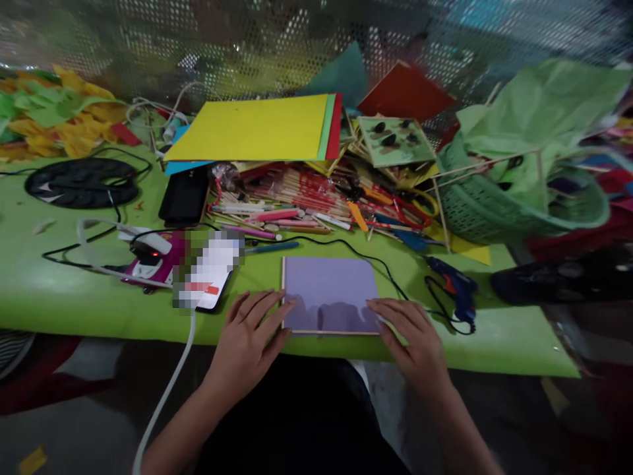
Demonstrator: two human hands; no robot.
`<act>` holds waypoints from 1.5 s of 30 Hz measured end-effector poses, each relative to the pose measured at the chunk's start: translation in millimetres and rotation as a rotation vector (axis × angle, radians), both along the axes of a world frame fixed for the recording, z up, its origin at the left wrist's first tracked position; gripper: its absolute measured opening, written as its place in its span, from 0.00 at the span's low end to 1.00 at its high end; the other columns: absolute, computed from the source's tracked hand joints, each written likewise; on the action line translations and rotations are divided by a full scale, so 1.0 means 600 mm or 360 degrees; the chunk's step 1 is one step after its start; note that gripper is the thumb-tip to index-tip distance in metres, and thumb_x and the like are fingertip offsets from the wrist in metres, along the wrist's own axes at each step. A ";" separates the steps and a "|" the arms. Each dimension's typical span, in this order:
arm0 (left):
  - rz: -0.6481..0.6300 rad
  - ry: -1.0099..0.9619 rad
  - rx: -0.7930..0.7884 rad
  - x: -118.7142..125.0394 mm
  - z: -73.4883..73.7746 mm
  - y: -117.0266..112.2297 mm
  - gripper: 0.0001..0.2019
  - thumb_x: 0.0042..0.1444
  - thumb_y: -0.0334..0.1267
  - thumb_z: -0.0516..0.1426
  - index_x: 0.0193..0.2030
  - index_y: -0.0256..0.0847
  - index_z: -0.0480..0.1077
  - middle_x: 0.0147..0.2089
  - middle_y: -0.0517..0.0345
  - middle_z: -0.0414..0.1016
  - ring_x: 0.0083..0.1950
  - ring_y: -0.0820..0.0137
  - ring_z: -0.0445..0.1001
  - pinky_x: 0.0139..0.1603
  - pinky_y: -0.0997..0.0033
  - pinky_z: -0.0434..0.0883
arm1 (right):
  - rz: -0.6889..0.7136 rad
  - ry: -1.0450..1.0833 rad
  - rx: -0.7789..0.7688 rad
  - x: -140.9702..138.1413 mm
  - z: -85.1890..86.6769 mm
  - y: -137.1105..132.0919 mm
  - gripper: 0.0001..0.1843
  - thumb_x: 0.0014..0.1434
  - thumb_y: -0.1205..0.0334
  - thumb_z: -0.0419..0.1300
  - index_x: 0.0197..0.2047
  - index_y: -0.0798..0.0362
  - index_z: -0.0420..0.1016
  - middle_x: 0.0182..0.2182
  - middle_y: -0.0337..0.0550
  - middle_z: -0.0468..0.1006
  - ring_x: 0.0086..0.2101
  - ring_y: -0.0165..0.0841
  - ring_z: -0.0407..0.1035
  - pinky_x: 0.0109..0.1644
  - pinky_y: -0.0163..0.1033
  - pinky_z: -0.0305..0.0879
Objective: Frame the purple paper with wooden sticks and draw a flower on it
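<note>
Plainly, the green worktop [44, 290] runs across the view, crowded along its back edge with a stack of coloured sheets [252, 128] and a woven green basket [475, 208]. Near its front edge lies a purple sheet [329, 284] with thin wooden strips along its left and near sides. The left hand [252, 336] and right hand [413, 336] rest at its opposite edges, fingers loosely extended, neither clenched. Behind stands a perforated panel [163, 59]; the room beyond is blurred, apparently colourful, and the floor [93, 442] is dim

Sheet [329, 284] lies between phone [215, 267] and glue gun [463, 291].
</note>
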State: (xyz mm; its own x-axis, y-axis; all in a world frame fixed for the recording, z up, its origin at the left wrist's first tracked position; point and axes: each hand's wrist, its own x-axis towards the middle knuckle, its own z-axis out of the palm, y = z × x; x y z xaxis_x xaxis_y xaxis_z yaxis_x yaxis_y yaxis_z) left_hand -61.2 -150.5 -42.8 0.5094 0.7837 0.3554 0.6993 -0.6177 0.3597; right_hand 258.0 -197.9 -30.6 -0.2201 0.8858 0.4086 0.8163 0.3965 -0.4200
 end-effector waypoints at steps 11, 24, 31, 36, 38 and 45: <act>0.0013 0.0355 -0.0164 0.037 0.008 0.096 0.25 0.68 0.46 0.53 0.70 0.48 0.63 0.71 0.49 0.66 0.70 0.53 0.67 0.70 0.41 0.60 | -0.0601 -0.0716 0.0011 0.084 0.040 0.219 0.14 0.66 0.63 0.57 0.49 0.51 0.83 0.45 0.50 0.81 0.47 0.46 0.70 0.50 0.48 0.65; -0.0080 0.0036 -0.0085 0.086 0.086 0.160 0.24 0.69 0.44 0.53 0.70 0.48 0.62 0.70 0.53 0.67 0.70 0.60 0.65 0.71 0.52 0.59 | -0.0781 -0.1002 0.0061 0.096 0.033 0.262 0.08 0.64 0.65 0.58 0.40 0.52 0.79 0.42 0.50 0.80 0.46 0.45 0.65 0.46 0.46 0.55; -0.0117 -0.0249 -0.0115 0.154 0.107 0.221 0.23 0.67 0.41 0.54 0.68 0.47 0.65 0.69 0.52 0.70 0.70 0.57 0.66 0.72 0.49 0.58 | -0.1055 -0.0847 0.0240 0.142 0.100 0.231 0.10 0.65 0.62 0.57 0.38 0.51 0.81 0.39 0.49 0.82 0.45 0.46 0.66 0.47 0.49 0.54; -0.0266 -0.1349 -0.0809 0.191 0.108 0.259 0.25 0.62 0.45 0.61 0.65 0.45 0.69 0.68 0.50 0.70 0.71 0.58 0.65 0.73 0.55 0.58 | -0.0770 -0.0109 0.0159 0.117 0.136 0.245 0.11 0.62 0.55 0.59 0.38 0.51 0.80 0.35 0.48 0.82 0.39 0.43 0.71 0.44 0.46 0.62; -0.0255 -0.1837 -0.1166 0.205 0.107 0.270 0.25 0.58 0.50 0.63 0.60 0.43 0.73 0.61 0.47 0.77 0.65 0.57 0.72 0.67 0.58 0.65 | -0.0471 0.0371 -0.0070 0.082 0.130 0.258 0.13 0.61 0.51 0.60 0.40 0.50 0.79 0.32 0.44 0.81 0.34 0.39 0.72 0.40 0.43 0.65; -0.0169 -0.2312 -0.1256 0.216 0.102 0.278 0.25 0.57 0.62 0.60 0.45 0.41 0.75 0.38 0.54 0.81 0.39 0.67 0.80 0.43 0.68 0.74 | -0.0001 0.1097 -0.0650 -0.050 0.056 0.257 0.18 0.60 0.42 0.61 0.36 0.50 0.69 0.22 0.34 0.68 0.23 0.30 0.62 0.27 0.36 0.59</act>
